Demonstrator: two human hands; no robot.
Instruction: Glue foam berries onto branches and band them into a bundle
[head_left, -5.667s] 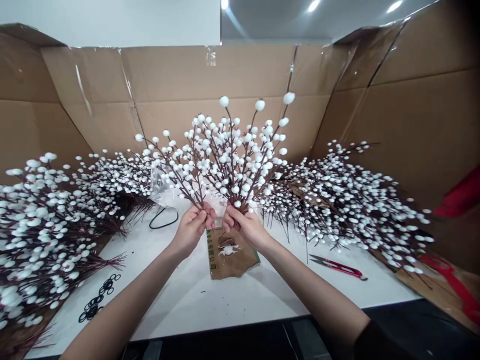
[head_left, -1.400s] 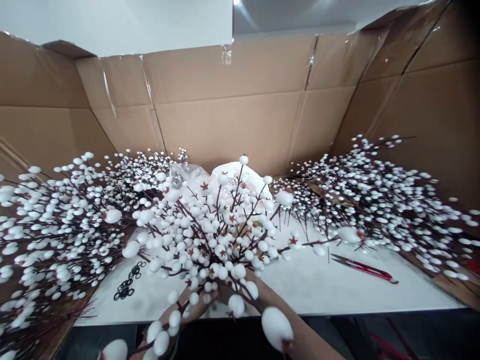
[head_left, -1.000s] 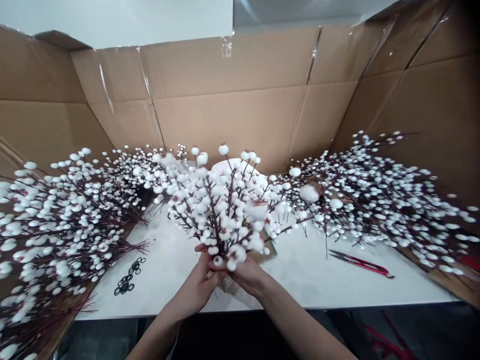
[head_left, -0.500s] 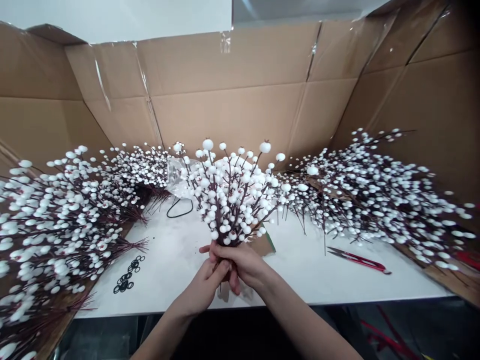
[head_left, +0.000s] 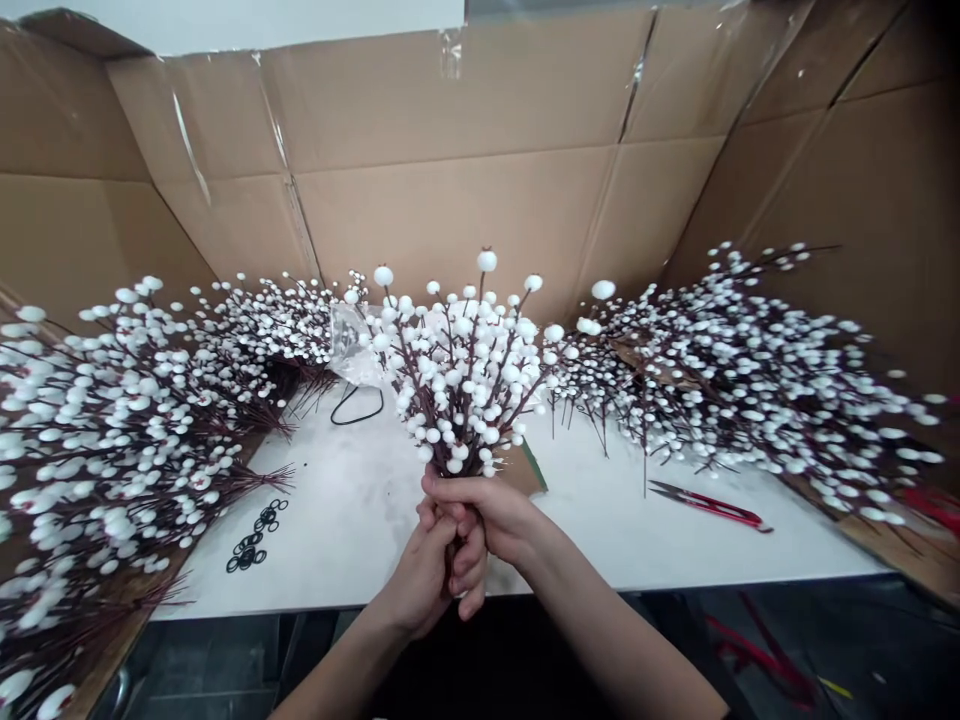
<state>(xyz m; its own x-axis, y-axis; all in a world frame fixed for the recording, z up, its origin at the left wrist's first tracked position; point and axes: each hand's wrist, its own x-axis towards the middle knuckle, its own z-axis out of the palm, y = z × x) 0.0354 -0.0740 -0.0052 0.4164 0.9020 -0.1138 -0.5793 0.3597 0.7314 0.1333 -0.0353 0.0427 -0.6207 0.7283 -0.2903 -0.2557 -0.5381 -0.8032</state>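
A bunch of dark stems with white berries point(head_left: 469, 380) stands upright at the middle, its berries fanned out above my hands. My right hand point(head_left: 487, 510) is closed round the stems just under the berries. Just below and to the left, my left hand point(head_left: 427, 565) is closed round the lower stems, touching my right hand. The stem ends are mostly hidden by my fingers. Small black rings point(head_left: 255, 540) lie in a loose pile on the white table point(head_left: 337, 520) at the left.
Heaps of white-berried stems lie at the left point(head_left: 127, 430) and right point(head_left: 750, 380). Red-handled snips point(head_left: 712, 505) rest at the right. A larger black loop point(head_left: 356, 405), a clear plastic bag point(head_left: 351, 335) and a cardboard piece point(head_left: 523, 470) lie farther back. Cardboard walls point(head_left: 465, 200) surround the table.
The bunch has turned a little in my hands, and its berries sit differently. The fingers of my right hand have curled further round the stems. The whole view has shifted slightly.
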